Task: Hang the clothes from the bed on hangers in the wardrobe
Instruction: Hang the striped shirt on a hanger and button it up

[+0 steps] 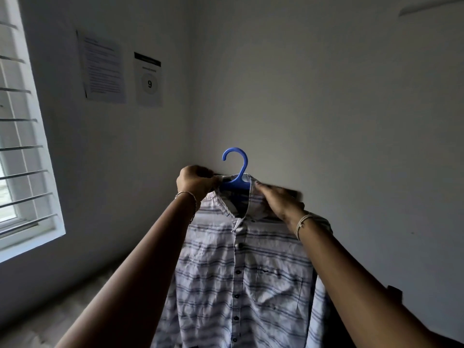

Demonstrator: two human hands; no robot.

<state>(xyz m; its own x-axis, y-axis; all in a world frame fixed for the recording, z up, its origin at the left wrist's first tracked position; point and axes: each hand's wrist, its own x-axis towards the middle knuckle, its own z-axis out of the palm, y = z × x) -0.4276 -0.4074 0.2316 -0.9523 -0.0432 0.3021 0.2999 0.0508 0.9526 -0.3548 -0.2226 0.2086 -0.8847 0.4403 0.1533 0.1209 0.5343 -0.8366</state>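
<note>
A white shirt [241, 280] with blue horizontal stripes and dark buttons hangs in front of me on a blue plastic hanger [237, 169], whose hook rises above the collar. My left hand [195, 183] grips the left side of the collar, fingers curled round the cloth. On the right side of the collar my right hand [278, 202] pinches the cloth at the shoulder. Both arms are raised and stretched forward. The hanger's arms are hidden inside the shirt. The wardrobe is out of sight.
A barred window [22, 146] fills the left edge. Two printed sheets [120, 71] are stuck on the left wall; one shows the number 9. Plain grey walls meet in a corner behind the shirt. A pale surface, perhaps the bed [50, 317], lies at lower left.
</note>
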